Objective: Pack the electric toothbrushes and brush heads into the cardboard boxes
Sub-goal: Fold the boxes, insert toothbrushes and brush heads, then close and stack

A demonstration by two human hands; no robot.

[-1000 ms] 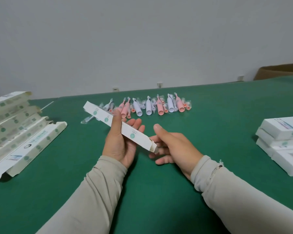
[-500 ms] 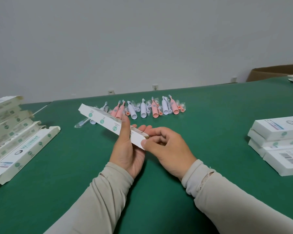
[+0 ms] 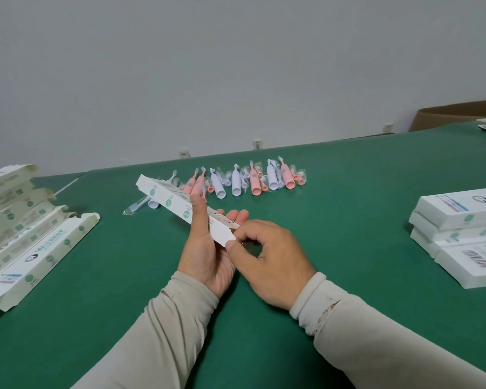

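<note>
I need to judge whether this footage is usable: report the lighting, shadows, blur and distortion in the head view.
Head view: soft, even light, no glare on the green table; faint shadows under the left hand and right hand. Wide-angle bend tilts the table's far edge. The held box is sharp enough to show its print; the flat boxes at the left edge look smeared; the toothbrushes are small but distinct.

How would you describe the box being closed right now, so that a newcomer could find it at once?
Start at the green table and find the two hands at its middle. The box is the long white carton slanting across the left hand, with the right hand pinching its near end. Unlike the boxes lying at either side, it alone is held off the table.
</note>
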